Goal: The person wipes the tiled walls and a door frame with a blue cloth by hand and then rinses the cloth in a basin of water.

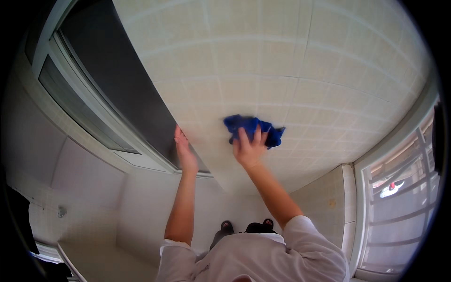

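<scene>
A crumpled blue cloth (246,125) lies pressed against the pale tiled wall (260,88) in front of me. My right hand (251,146) is on it, fingers spread over the fabric. To the left, my left hand (185,151) rests at the wall's edge beside the dark door opening (130,77), its fingertips partly hidden at that edge. No object shows in my left hand.
A white-framed door or window (84,88) stands left of the dark opening. On the right is a window with bars (398,222). My sandalled feet (227,225) are on the light floor below. A small fitting (62,211) sits at lower left.
</scene>
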The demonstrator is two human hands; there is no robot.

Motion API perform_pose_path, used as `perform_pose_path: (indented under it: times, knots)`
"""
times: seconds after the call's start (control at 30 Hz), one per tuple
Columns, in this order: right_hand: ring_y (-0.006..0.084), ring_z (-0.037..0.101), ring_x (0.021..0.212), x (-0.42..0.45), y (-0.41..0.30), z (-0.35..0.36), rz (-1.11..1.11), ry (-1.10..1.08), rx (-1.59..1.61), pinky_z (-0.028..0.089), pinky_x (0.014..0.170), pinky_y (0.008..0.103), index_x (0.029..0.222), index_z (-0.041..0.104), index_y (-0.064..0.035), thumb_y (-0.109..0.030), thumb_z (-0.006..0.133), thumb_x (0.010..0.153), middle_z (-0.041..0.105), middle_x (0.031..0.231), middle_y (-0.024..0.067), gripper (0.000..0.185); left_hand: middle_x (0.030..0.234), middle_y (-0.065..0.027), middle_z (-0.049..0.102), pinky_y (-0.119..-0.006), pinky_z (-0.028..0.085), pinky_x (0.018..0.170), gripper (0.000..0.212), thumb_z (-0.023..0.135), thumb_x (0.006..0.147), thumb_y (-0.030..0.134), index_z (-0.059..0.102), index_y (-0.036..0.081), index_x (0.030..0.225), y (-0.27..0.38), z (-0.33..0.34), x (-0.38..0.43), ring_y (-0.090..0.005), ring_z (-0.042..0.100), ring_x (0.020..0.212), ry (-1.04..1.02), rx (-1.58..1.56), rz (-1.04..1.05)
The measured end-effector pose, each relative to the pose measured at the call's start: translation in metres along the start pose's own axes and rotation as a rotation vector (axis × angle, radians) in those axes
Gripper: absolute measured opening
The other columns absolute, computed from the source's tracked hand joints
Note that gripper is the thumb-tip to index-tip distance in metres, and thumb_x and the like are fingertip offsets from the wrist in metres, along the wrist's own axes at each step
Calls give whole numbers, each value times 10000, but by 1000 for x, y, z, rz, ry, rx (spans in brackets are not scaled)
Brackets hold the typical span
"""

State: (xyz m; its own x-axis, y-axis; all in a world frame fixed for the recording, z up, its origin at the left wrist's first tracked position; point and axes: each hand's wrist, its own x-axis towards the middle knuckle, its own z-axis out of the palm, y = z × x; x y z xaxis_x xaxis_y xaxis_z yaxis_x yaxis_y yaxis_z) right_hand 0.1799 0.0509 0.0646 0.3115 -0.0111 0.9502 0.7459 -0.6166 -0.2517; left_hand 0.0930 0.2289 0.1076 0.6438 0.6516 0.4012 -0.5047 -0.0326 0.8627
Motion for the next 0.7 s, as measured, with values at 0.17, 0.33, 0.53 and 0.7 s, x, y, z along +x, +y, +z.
perform_pose_path:
  times: [0.17, 0.33, 0.53, 0.7]
  knots:
    - [254, 537, 1359, 7, -99, 50, -246, -355, -23, 446, 980, 620, 1413, 590, -413, -244, 701, 863, 577, 1432, -17, 586, 1599, -122, 410, -403, 226, 1229, 805, 265, 1052, 677, 276, 105, 1619, 12, -29, 7, -277, 392, 1469, -138, -387, -169]
    - [142, 522, 1358, 12, -88, 30, -347, -510, -28, 387, 1085, 538, 1512, 466, -444, -230, 679, 868, 556, 1485, -39, 711, 1602, -120, 394, -404, 230, 1233, 767, 279, 1063, 646, 270, 121, 1623, -9, -38, 1, -270, 338, 1499, 1, -332, -209]
    - [254, 520, 1350, -9, 68, -59, -244, -113, -206, 345, 1109, 595, 1349, 621, -488, -489, 751, 796, 608, 1381, -27, 569, 1699, -118, 183, -413, 189, 1248, 697, 289, 1095, 473, 163, 59, 1641, -52, 9, -33, -268, 223, 1543, 245, 40, -219]
    - [525, 440, 1360, -42, 247, -161, -3, 82, -205, 324, 1125, 634, 1331, 656, -278, -507, 679, 857, 510, 1455, 254, 527, 1657, -150, 256, -414, 252, 1219, 634, 293, 1111, 411, 218, 26, 1608, -66, 59, -29, -287, 342, 1462, 516, 159, -138]
